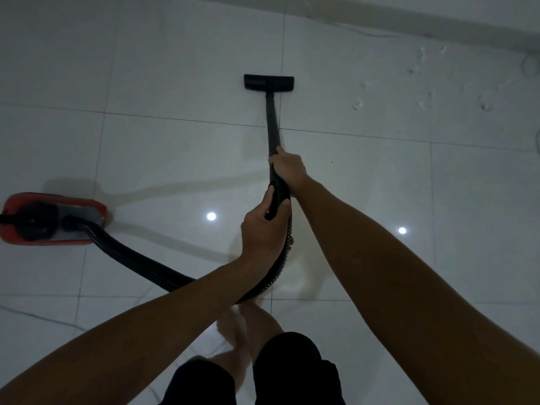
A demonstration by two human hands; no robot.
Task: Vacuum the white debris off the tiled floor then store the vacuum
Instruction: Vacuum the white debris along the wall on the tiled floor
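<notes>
Both hands clamped on the black wand point(273, 124): right hand point(287, 168) above, left hand point(261, 229) at hose point(137, 258) | nozzle point(268, 82) flat on tiled floor point(175, 83) | white debris point(423, 83) right of it | red vacuum point(52, 219) far left

**Both hands clamp down, arms outstretched**

A person reaches both bare forearms forward and down. The right hand point(287, 168) sits farther out, fingers point(273, 162) curled tight in a grip. The left hand point(261, 226) grips just behind it, nearly touching. Bare legs point(251, 331) in dark shorts stand below.
</notes>
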